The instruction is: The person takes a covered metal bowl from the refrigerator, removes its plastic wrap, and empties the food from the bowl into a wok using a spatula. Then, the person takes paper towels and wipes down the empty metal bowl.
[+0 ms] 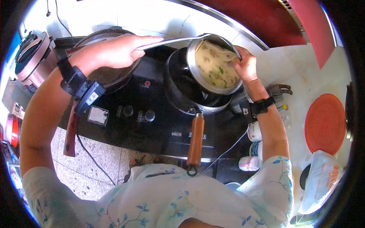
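My left hand (118, 51) is closed around a long-handled metal utensil (171, 41), its index finger stretched along the handle. The utensil's far end meets the rim of a metal bowl (192, 62); I cannot make out its head. In the bowl is pale, creamy soup (213, 66) with bits of green. The bowl tilts above a dark pan (173, 93) with a wooden handle (195, 138). My right hand (246, 64) grips the bowl's right rim, thumb over the edge. Both wrists wear black straps with small devices.
A dark wok (114, 79) with a wooden handle sits on the left of the black stove (152, 102). Further left stands a pink rice cooker (36, 60). On the right counter are jars (249, 163), a red round mat (325, 123) and a plastic bag (321, 182). A range hood (247, 19) hangs above.
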Available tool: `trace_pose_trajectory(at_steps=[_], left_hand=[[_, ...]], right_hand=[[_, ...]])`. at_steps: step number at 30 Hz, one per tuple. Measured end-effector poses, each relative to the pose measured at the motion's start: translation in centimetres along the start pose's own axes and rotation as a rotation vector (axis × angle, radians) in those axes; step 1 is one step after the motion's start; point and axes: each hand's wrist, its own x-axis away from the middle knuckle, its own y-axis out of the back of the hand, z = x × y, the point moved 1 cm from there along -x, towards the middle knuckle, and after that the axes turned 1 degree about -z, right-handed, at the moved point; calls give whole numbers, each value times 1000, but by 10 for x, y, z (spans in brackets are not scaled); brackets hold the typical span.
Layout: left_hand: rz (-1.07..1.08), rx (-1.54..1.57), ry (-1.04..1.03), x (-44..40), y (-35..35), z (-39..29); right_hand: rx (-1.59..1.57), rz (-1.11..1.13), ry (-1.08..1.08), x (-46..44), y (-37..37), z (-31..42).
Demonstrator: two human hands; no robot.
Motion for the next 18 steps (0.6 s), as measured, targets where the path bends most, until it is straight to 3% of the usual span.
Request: trace_pose_trajectory(at_steps=[7,12,13,16,18], left_hand=[[107,6,161,12,-8,2],[-53,-10,92,26,-21,-5],[37,60,328,27,-17,-35],[-62,238,440,29,-52,-59],[-184,256,363,23,-75,-61]], right_hand=[[26,65,76,7,-11,-7],[35,84,90,5,-12,-4],[45,75,63,5,-11,-1],[53,20,25,4,-13,7],[46,-22,15,1,-13,14]])
